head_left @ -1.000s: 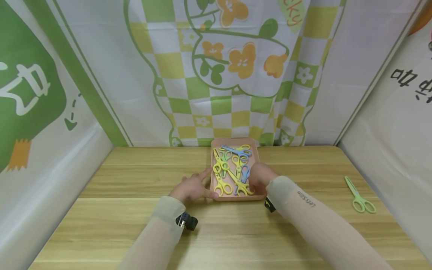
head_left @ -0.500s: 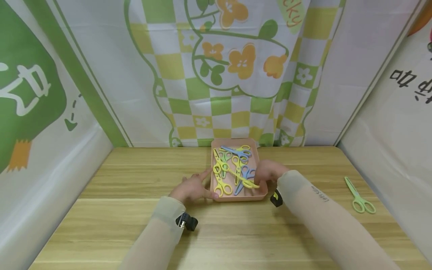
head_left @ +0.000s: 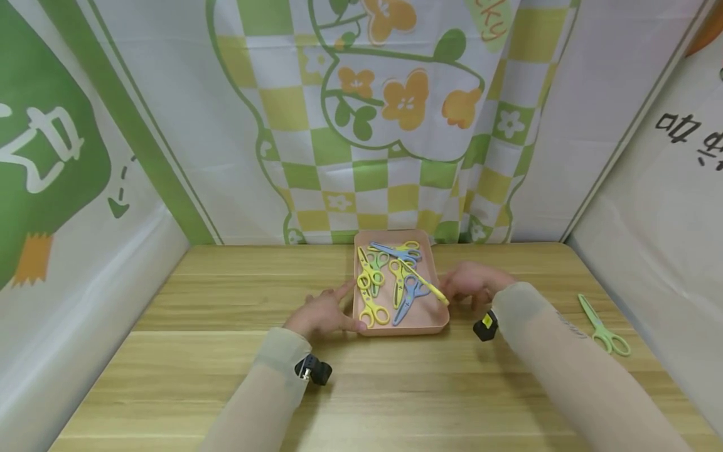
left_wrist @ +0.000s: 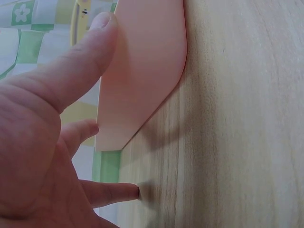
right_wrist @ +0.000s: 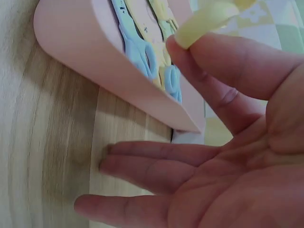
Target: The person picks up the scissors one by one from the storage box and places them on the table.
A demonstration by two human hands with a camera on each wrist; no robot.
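Observation:
My right hand (head_left: 471,282), at the tray's right side, pinches a pair of yellow scissors (head_left: 433,290) by the handle between thumb and index finger. Its blades point toward the back left, above the other scissors. In the right wrist view, the yellow handle (right_wrist: 204,23) shows at the fingertips, while the other fingers stretch out loosely. The pink tray (head_left: 426,319) contains several more scissors, including blue scissors (head_left: 408,300) and yellow scissors (head_left: 373,312). At the tray's left side, my left hand (head_left: 317,316) is spread with straight fingers. Its thumb (left_wrist: 90,61) touches the tray wall.
A pair of light green scissors (head_left: 601,329) lies on the wooden table (head_left: 226,301) at the far right, partly behind the right forearm. A patterned curtain (head_left: 361,207) hangs behind the tray, and printed fabric walls stand on both sides.
My right hand has moved right, out of the tray, drawing up the yellow scissors, whose handle has swung to the right. The blue scissors beneath are now more exposed. My left hand stays put.

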